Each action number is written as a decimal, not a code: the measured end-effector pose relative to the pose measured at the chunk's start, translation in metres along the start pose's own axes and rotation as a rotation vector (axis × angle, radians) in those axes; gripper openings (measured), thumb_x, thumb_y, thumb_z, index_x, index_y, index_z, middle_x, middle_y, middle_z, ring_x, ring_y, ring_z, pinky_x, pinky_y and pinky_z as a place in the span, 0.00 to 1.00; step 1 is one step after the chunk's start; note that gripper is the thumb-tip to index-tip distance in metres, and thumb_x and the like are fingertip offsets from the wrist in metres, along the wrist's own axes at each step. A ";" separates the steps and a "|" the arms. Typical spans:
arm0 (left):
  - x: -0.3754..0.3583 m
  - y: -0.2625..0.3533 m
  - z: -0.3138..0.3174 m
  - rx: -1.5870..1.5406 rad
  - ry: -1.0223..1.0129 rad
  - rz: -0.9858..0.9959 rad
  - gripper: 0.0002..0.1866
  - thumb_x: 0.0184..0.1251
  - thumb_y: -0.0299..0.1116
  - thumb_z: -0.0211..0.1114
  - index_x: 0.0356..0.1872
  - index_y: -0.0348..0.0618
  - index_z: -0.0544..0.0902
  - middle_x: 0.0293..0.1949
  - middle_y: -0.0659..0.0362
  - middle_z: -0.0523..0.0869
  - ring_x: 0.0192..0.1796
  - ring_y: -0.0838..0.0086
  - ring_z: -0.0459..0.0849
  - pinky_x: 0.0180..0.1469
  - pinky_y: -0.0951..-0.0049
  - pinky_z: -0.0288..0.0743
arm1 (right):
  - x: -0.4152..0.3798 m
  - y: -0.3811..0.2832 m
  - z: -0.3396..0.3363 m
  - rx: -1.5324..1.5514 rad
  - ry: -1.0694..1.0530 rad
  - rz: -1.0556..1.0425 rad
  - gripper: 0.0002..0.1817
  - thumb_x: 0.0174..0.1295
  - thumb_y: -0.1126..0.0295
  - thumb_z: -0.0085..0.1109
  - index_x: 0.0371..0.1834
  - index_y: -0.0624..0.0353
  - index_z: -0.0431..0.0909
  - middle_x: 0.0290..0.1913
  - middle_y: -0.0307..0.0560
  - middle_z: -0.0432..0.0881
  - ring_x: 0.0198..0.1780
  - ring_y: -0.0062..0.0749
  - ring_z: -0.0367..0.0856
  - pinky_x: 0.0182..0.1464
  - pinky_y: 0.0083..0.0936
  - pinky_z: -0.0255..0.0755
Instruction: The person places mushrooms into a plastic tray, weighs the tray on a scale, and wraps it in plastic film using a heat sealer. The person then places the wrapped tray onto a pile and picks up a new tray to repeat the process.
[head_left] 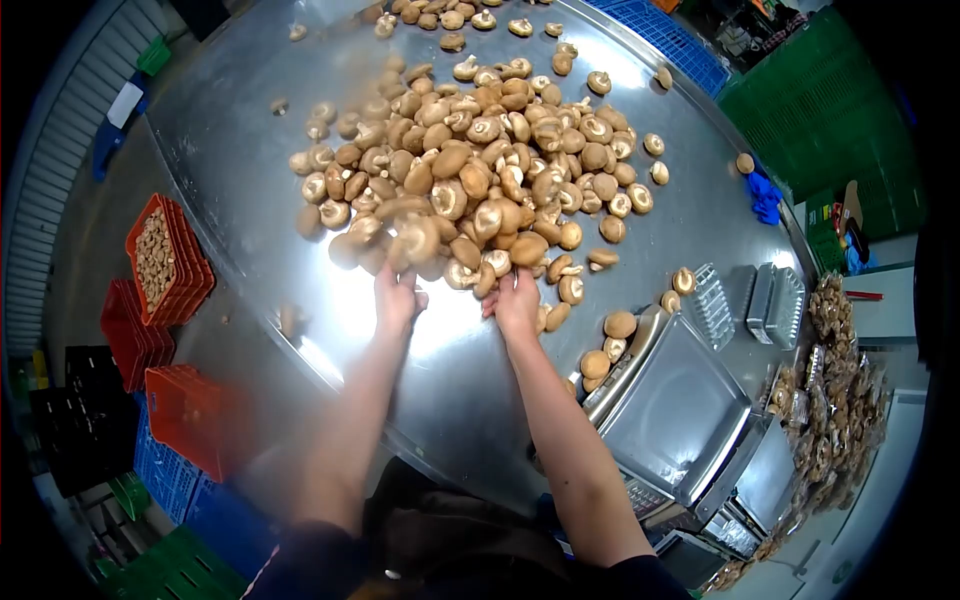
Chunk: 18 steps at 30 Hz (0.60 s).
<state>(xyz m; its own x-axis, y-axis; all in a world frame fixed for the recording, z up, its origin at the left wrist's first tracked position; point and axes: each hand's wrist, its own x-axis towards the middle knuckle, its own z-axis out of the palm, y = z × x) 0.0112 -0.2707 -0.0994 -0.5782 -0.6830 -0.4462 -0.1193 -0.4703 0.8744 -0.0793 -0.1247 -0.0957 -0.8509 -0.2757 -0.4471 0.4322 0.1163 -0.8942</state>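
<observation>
A large pile of brown shiitake mushrooms (470,160) covers the middle of the steel table (450,370). My left hand (398,298) is at the pile's near edge, its fingers closed on a blurred shiitake mushroom (412,243) and its thumb pointing right. A short way to the right, my right hand (515,302) has its fingers curled at another mushroom (486,280) on the pile's near edge. Neighbouring mushrooms partly hide the fingertips of both hands.
A scale with a steel pan (675,410) stands at right, beside clear plastic trays (780,303) and several bagged mushrooms (830,410). Red crates (190,260) stand on the left. A blue glove (764,198) lies at the far right edge; green crates (820,120) are beyond.
</observation>
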 end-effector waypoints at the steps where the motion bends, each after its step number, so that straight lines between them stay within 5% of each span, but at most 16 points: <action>1: -0.006 0.004 0.003 -0.017 -0.009 0.055 0.10 0.70 0.21 0.49 0.50 0.38 0.71 0.19 0.60 0.73 0.13 0.78 0.68 0.14 0.78 0.61 | -0.006 -0.002 0.000 0.006 -0.009 -0.022 0.19 0.68 0.78 0.37 0.61 0.65 0.63 0.26 0.49 0.77 0.16 0.26 0.75 0.14 0.23 0.70; 7: -0.050 0.005 -0.011 -0.013 -0.059 -0.044 0.16 0.71 0.22 0.46 0.57 0.39 0.70 0.28 0.57 0.76 0.14 0.79 0.70 0.14 0.79 0.65 | -0.057 -0.005 -0.020 0.032 -0.053 -0.073 0.20 0.70 0.78 0.36 0.65 0.63 0.60 0.27 0.47 0.76 0.18 0.23 0.75 0.17 0.21 0.73; 11: -0.080 -0.002 -0.022 0.066 -0.056 0.097 0.17 0.69 0.21 0.45 0.58 0.38 0.70 0.42 0.54 0.79 0.36 0.75 0.82 0.31 0.78 0.77 | -0.089 0.003 -0.035 0.091 -0.067 -0.045 0.21 0.72 0.75 0.38 0.68 0.59 0.54 0.30 0.46 0.76 0.21 0.24 0.76 0.21 0.20 0.75; 12: -0.099 0.019 -0.018 0.118 -0.082 -0.053 0.18 0.69 0.21 0.44 0.58 0.37 0.70 0.47 0.54 0.79 0.46 0.73 0.80 0.40 0.76 0.79 | -0.097 0.002 -0.041 0.075 -0.078 -0.033 0.21 0.73 0.74 0.37 0.68 0.59 0.53 0.32 0.47 0.77 0.23 0.24 0.77 0.21 0.20 0.76; 18: -0.154 0.033 0.005 0.093 -0.214 -0.112 0.18 0.70 0.23 0.45 0.60 0.39 0.68 0.44 0.54 0.79 0.28 0.76 0.79 0.17 0.81 0.69 | -0.150 -0.040 -0.086 0.097 -0.042 -0.091 0.22 0.71 0.78 0.36 0.68 0.62 0.53 0.43 0.52 0.79 0.24 0.24 0.78 0.23 0.19 0.76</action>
<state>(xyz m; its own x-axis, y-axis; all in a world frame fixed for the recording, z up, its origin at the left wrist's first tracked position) 0.0925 -0.1786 -0.0011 -0.7134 -0.4910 -0.5000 -0.2607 -0.4763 0.8398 0.0056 -0.0056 0.0053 -0.8753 -0.3210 -0.3616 0.3828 -0.0034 -0.9238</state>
